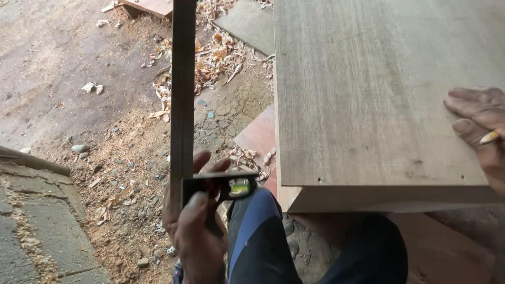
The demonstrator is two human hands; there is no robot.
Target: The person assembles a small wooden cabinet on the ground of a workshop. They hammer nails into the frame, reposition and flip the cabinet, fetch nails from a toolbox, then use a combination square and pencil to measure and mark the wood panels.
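A: Left hand [195, 231], what's it got?

B: Fingers [206, 161] wrapped around the dark head of a combination square [182, 100]. Long metal blade runs straight up out of frame. Small green-yellow level vial [240, 187] shows in the head, just right of the thumb.

A: Where does the square sit relative to the work?

B: Held out over the ground, left of the wooden board [368, 100], clear of it. Not touching the board edge.

A: Right hand [481, 129]?

B: At the right edge of view, resting flat on the board's top face. Fingers curled around a pencil [490, 137]; only its pale tip shows between them.

A: The board itself?

B: Wide, thick, pale grey-brown slab, near corner toward the person. Front edge lighter. A few small dark marks near that front edge.

A: Below?

B: Person's knee in dark cloth with a blue stripe [252, 226], just under the square's head. Dirt floor [63, 63] with wood shavings [215, 52] heaped at top centre, scattered stones, a reddish board [260, 137] lying under the slab's left edge. Concrete slab [31, 221] at lower left.
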